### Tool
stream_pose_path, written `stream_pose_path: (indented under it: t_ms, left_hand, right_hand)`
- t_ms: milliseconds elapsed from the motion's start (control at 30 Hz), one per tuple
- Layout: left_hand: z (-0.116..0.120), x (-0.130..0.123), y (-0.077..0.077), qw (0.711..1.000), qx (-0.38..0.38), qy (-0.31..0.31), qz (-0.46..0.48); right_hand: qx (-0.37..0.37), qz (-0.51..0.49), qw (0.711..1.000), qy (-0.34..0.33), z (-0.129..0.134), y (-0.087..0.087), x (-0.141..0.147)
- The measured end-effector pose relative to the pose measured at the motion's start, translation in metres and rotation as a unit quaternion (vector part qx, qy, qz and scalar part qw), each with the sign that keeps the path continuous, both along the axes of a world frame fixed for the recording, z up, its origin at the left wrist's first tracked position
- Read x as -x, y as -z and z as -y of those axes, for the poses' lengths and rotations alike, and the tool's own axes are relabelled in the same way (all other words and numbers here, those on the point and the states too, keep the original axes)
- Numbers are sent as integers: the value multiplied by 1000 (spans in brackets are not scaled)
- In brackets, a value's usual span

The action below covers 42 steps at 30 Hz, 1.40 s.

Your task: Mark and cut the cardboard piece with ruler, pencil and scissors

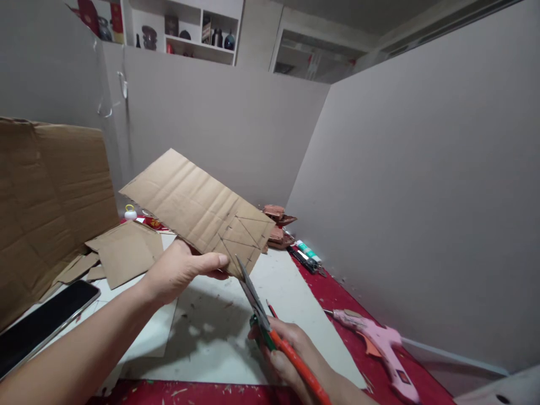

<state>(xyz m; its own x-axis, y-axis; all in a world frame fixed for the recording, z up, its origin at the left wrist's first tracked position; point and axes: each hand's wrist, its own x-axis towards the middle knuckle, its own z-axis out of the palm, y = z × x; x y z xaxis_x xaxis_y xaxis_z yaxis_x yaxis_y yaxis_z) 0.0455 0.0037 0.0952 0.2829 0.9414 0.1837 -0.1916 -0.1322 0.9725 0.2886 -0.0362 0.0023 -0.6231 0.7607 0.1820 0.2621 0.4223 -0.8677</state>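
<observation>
My left hand [181, 267] grips the lower edge of a rectangular cardboard piece [189, 202], thumb on top and fingers beneath. The piece is held tilted above the table, with dark pencil lines drawn near its right end. My right hand [291, 349] is closed around scissors [258, 309] with orange and green handles. Their blades are at the cardboard's lower right edge, one blade over the marked face. How far the lower blade reaches under the piece is hidden. A red pencil [271, 308] shows just beyond the right hand.
A pink hot glue gun [375, 334] lies on the red cloth [333, 301] at right. Cardboard offcuts [126, 253], a phone [46, 320] and a large cardboard sheet [54, 197] are at left. Brown boat-like models [278, 225] stand behind. Grey panels [219, 118] enclose the table.
</observation>
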Motion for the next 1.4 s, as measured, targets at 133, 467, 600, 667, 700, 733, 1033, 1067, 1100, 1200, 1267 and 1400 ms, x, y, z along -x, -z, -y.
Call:
stream_pose_path:
  t_ms: [133, 467, 600, 667, 700, 733, 1033, 1067, 1100, 1200, 1267, 1400]
  left_hand:
    - [5, -6, -1, 1000, -5, -2, -6]
    - [1, 1, -5, 999, 13, 7, -45]
    - [1, 1, -4, 998, 16, 13, -55]
    - [1, 0, -4, 998, 18, 13, -57]
    - [1, 0, -4, 998, 19, 14, -57]
    - [1, 0, -4, 998, 20, 15, -56]
    - [1, 0, -4, 998, 24, 15, -58]
    - [2, 0, -3, 998, 25, 15, -61]
    - [1, 0, -3, 998, 25, 17, -63]
    - [1, 1, -2, 998, 23, 20, -62]
    - [1, 1, -2, 998, 20, 20, -64]
    - [1, 1, -3, 997, 20, 13, -78]
  right_hand:
    - [-18, 11, 1000, -3, -2, 1, -2]
    - [-1, 18, 999, -37, -2, -2, -1]
    - [-15, 27, 999, -30, -1, -4, -1]
    - [-19, 24, 999, -27, -1, -2, -1]
    - [-19, 22, 999, -26, -1, -1, -1]
    - [-18, 20, 999, -26, 0, 0, -1]
    - [2, 8, 1000, -24, -1, 8, -2]
    - [2, 3, 1000, -27, -1, 7, -2]
    - [0, -2, 1000, -30, 0, 6, -2]
    - [1, -15, 999, -39, 1, 3, 0]
    - [11, -20, 999, -40, 2, 2, 1]
    - [23, -19, 999, -27, 4, 2, 3]
